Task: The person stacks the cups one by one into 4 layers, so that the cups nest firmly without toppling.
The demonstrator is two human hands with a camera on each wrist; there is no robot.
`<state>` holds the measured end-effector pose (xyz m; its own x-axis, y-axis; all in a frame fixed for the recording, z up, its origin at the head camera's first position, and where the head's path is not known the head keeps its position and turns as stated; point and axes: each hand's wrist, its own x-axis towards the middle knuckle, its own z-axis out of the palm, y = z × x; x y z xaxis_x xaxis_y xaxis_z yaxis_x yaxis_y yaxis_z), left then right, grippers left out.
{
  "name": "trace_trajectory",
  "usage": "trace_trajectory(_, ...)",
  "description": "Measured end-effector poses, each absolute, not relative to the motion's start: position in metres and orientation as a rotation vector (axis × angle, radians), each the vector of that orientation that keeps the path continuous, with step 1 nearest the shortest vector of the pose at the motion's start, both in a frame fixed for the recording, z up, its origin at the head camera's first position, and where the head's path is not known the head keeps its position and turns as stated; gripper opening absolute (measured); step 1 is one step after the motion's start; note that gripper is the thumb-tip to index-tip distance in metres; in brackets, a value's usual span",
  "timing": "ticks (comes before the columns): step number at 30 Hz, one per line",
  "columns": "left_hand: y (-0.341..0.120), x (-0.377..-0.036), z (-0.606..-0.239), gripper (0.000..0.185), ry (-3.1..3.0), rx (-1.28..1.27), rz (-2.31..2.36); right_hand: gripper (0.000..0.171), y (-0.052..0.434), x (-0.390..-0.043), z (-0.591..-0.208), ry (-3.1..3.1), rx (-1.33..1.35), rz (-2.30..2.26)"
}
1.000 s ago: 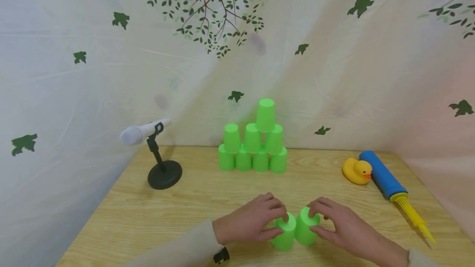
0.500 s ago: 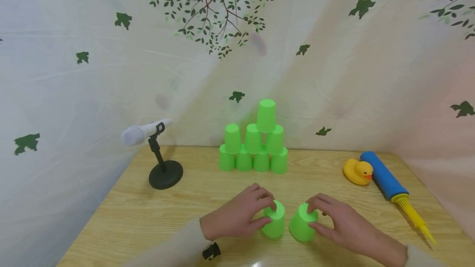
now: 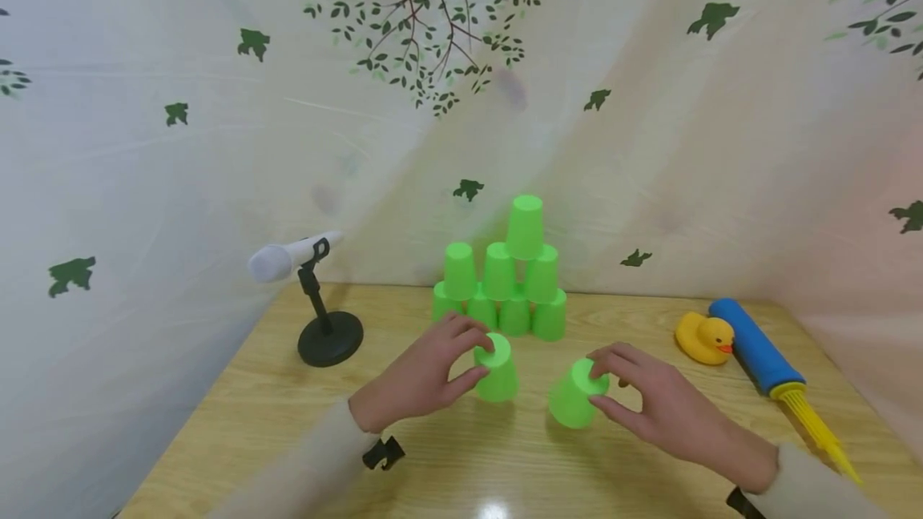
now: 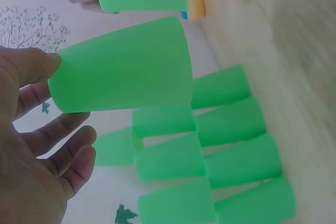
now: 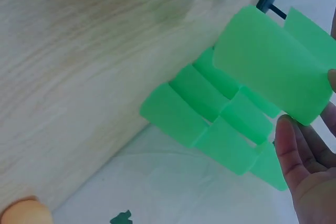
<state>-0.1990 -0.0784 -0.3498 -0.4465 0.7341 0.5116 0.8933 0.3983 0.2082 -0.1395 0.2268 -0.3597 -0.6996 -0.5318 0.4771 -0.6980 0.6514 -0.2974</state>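
Note:
My left hand (image 3: 421, 375) pinches an upside-down green plastic cup (image 3: 499, 381) by its narrow closed end, thumb and fingertips at the top edge. Slightly to the right, my right hand (image 3: 667, 403) grips a second green cup (image 3: 570, 404) the same way, and that one leans. Both wrist views show the left cup (image 4: 126, 69) and right cup (image 5: 273, 61) raised off the table. Behind them stands a pyramid of green cups (image 3: 542, 275): several in the bottom row, three in the middle, one on top at the right. The left hand partly covers its lower left.
A white microphone (image 3: 284, 259) on a black stand (image 3: 330, 340) is at the left of the wooden table (image 3: 447, 475). On the right lie a yellow rubber duck (image 3: 703, 339) and a blue and yellow hand pump (image 3: 757, 351). A leaf-patterned cloth (image 3: 360, 142) hangs behind.
Both hands have moved away from me toward the pyramid, carrying their cups. The left hand has also shifted left, so the two cups, close together before, are now well apart.

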Motion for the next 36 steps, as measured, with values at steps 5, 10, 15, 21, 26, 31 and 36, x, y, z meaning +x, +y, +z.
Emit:
trace_trajectory(5,-0.088,-0.207,-0.337,0.019,-2.286,-1.335,-0.685,0.025,0.221,-0.145,-0.345,-2.473,0.968,0.687)
trace_trajectory(10,-0.094,-0.22,-0.329,0.02,-2.238,-1.29,-0.682,0.031,0.216,-0.154,-0.329,-2.35,1.002,0.681)
trace_trajectory(15,-0.096,-0.237,-0.316,0.02,-2.191,-1.249,-0.738,0.034,0.212,-0.167,-0.307,-2.231,1.04,0.601)
trace_trajectory(21,-0.094,-0.257,-0.299,0.021,-2.153,-1.155,-0.784,0.03,0.207,-0.189,-0.267,-2.073,1.036,0.585)
trace_trajectory(26,-0.087,-0.279,-0.295,0.023,-2.169,-1.079,-0.765,0.026,0.202,-0.207,-0.239,-2.01,0.978,0.582)
trace_trajectory(31,-0.079,-0.302,-0.29,0.027,-2.142,-1.017,-0.762,0.024,0.196,-0.226,-0.221,-2.001,0.914,0.609)
trace_trajectory(36,-0.072,-0.317,-0.285,0.03,-2.191,-0.952,-0.765,0.023,0.189,-0.246,-0.212,-1.988,0.882,0.624)
